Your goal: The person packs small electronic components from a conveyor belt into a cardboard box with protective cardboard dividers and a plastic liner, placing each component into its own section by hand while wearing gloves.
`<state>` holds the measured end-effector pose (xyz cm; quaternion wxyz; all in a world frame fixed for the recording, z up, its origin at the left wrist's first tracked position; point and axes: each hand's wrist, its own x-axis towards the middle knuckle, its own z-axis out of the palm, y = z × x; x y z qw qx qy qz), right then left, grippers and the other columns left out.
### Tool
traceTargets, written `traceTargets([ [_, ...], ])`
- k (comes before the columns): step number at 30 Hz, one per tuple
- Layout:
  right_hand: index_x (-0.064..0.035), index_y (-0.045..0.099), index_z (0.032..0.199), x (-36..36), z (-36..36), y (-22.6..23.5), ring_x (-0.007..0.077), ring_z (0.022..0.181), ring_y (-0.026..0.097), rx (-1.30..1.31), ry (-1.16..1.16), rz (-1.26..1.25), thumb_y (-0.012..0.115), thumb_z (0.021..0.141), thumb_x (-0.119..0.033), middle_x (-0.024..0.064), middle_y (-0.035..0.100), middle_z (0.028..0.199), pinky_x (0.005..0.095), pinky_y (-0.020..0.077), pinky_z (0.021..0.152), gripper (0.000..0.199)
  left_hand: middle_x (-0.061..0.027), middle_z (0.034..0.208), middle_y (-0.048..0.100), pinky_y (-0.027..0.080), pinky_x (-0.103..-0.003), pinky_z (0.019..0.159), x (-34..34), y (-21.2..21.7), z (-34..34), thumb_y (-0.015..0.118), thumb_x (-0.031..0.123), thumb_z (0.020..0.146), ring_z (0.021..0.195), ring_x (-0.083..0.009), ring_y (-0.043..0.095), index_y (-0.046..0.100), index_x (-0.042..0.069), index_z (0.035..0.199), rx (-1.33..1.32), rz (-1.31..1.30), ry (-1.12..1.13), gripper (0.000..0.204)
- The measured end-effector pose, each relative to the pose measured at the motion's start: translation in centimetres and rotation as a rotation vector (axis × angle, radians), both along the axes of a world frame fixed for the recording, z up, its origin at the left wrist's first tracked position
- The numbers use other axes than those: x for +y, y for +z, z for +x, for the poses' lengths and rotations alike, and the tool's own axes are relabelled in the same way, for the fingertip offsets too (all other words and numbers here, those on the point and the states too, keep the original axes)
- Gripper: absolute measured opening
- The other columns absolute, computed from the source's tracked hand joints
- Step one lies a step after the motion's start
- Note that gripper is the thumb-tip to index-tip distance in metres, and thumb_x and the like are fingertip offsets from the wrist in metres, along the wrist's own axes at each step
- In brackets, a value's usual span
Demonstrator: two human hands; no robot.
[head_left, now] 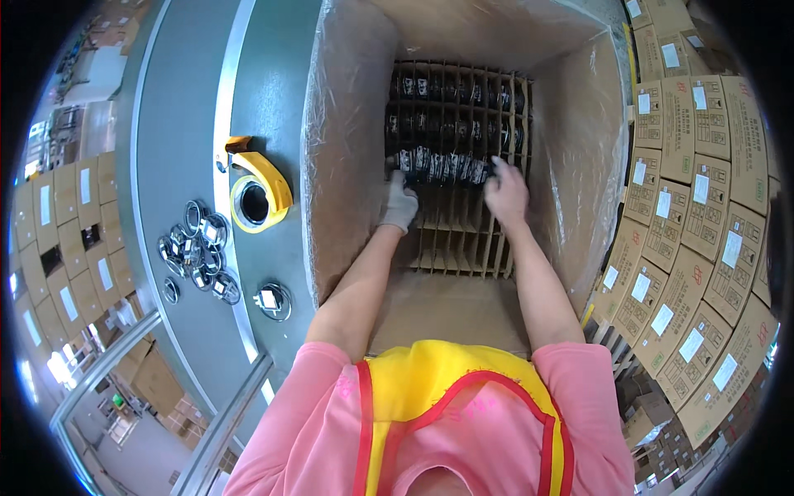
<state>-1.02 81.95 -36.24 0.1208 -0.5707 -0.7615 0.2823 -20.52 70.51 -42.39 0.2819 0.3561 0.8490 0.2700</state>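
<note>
A large carton (488,25) with a clear plastic lining stands before me. Inside is a cardboard divider grid (451,240) whose far cells hold rows of black coiled-cord power adapters (459,91). The nearest row of adapters (442,165) stands higher and leans unevenly. My left hand (401,205), in a white glove, is at this row's left end, thumb up, its other fingers mostly hidden. At the right end is my right hand (507,194), somewhat blurred, fingers apart with white covering on a fingertip. Whether it touches the last adapter is unclear.
Left of the carton runs a grey-green conveyor (186,107) with a metal rail. A yellow tape dispenser (269,194) lies beside a single coiled adapter (271,301); several more adapters (198,252) are piled farther left. Stacked cartons (695,198) line the right side.
</note>
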Motion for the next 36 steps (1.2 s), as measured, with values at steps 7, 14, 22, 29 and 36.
traceTargets([
  [7,-0.002,0.052,0.113,-0.1,-0.1,0.2,0.0325,0.1,0.053,0.226,0.079,-0.162,0.064,0.07,-0.021,0.0169,0.056,0.106,0.038,0.0411,0.088,0.049,-0.016,0.097,0.06,0.043,-0.034,0.079,2.0,2.9,-0.8,0.065,0.023,0.076,0.089,-0.0259,0.057,0.052,0.002,0.109,-0.375,0.112,0.219,0.041],
  [14,-0.0091,0.048,0.118,-1.2,-0.4,-1.1,0.0349,0.106,0.046,0.094,-0.071,-0.1,0.053,0.082,-0.017,0.0157,0.051,0.116,0.044,0.0419,0.084,0.038,-0.015,0.124,0.047,0.03,-0.035,0.098,2.0,0.0,-1.5,0.058,0.036,0.081,0.118,-0.03,0.041,0.044,0.008,0.125,-0.198,0.028,0.181,0.055],
  [22,-0.0047,0.058,0.1,-1.3,-4.2,1.2,0.0351,0.087,0.057,0.078,-0.162,0.013,0.056,0.082,-0.029,0.0195,0.059,0.093,0.0404,0.0441,0.077,0.03,-0.0154,0.111,0.056,0.039,-0.035,0.086,0.9,-1.8,-1.0,0.058,0.022,0.08,0.1,-0.0278,0.052,0.049,0.008,0.118,-0.03,0.023,0.238,0.042],
  [29,0.0001,0.059,0.084,0.7,-2.6,0.6,0.0336,0.072,0.059,0.377,-0.477,-0.714,0.063,0.076,-0.035,0.016,0.062,0.074,0.0393,0.0455,0.065,0.036,-0.0204,0.117,0.048,0.041,-0.04,0.086,3.0,4.3,0.4,0.062,0.026,0.075,0.102,-0.0374,0.049,0.053,0.004,0.108,0.046,0.17,-0.159,0.041],
  [36,-0.0094,0.062,0.09,-0.5,-4.4,0.7,0.0352,0.081,0.058,0.178,-0.288,-0.346,0.059,0.079,-0.031,0.0176,0.062,0.082,0.0397,0.0457,0.071,0.024,-0.0149,0.109,0.052,0.044,-0.041,0.083,3.5,6.8,1.9,0.063,0.016,0.07,0.102,-0.0347,0.048,0.055,0.007,0.098,0.15,0.111,-0.303,0.03],
])
